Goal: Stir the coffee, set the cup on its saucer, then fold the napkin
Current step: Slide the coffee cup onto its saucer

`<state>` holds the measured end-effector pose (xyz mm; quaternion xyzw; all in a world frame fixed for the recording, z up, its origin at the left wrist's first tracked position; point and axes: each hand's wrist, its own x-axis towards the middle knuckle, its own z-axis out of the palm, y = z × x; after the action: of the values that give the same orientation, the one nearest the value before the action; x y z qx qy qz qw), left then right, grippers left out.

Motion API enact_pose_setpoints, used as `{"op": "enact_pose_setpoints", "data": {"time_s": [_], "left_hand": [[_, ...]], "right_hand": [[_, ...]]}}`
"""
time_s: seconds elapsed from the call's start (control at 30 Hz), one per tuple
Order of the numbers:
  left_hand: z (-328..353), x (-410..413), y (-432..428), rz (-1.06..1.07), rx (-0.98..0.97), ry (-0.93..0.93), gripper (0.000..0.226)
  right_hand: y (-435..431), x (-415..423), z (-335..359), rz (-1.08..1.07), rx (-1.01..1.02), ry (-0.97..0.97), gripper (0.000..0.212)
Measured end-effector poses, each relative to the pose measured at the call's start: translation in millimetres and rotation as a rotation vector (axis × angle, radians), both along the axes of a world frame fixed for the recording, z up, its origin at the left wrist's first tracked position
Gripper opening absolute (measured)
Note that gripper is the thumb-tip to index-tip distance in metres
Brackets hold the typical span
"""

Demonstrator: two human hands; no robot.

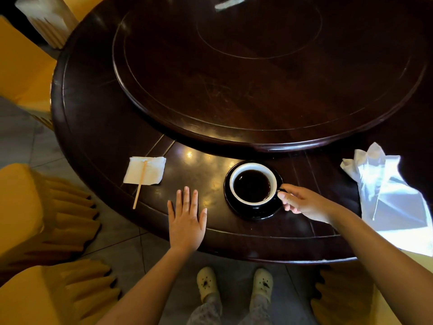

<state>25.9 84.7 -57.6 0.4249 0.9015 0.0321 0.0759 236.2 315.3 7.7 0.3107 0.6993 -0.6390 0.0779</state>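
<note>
A cup of black coffee (251, 186), white inside and dark outside, stands on a black saucer (257, 213) near the table's front edge. My right hand (302, 202) pinches the cup's handle on the cup's right side. My left hand (186, 221) lies flat on the table to the left of the saucer, fingers spread, holding nothing. A white paper napkin (153, 171), folded into a square, lies further left with a wooden stir stick (140, 185) resting across it. A larger white cloth napkin (389, 195) lies crumpled and partly spread at the right edge.
The dark round wooden table (93, 127) carries a large raised turntable (269, 73) behind the cup. Chairs with yellow covers (35, 231) stand at the left and lower right. A napkin holder (44, 19) sits at the far left. My feet in pale clogs (206, 283) are below.
</note>
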Motion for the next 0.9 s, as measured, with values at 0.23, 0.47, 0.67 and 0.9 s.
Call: {"op": "enact_pose_setpoints", "data": {"time_s": [0.23,0.47,0.67,0.9], "left_hand": [[0,8,5,0.024,0.058,-0.046,0.065],[3,45,25,-0.007,0.089,-0.055,0.06],[-3,48,26,0.007,0.051,0.009,0.064],[-4,49,26,0.018,0.041,0.012,0.064]], "right_hand": [[13,0,-2,0.076,0.082,-0.043,0.021],[20,-1,2,0.147,0.345,-0.039,0.008],[23,-4,5,0.237,0.374,-0.067,0.016],[32,-3,6,0.304,0.385,-0.062,0.016]]}}
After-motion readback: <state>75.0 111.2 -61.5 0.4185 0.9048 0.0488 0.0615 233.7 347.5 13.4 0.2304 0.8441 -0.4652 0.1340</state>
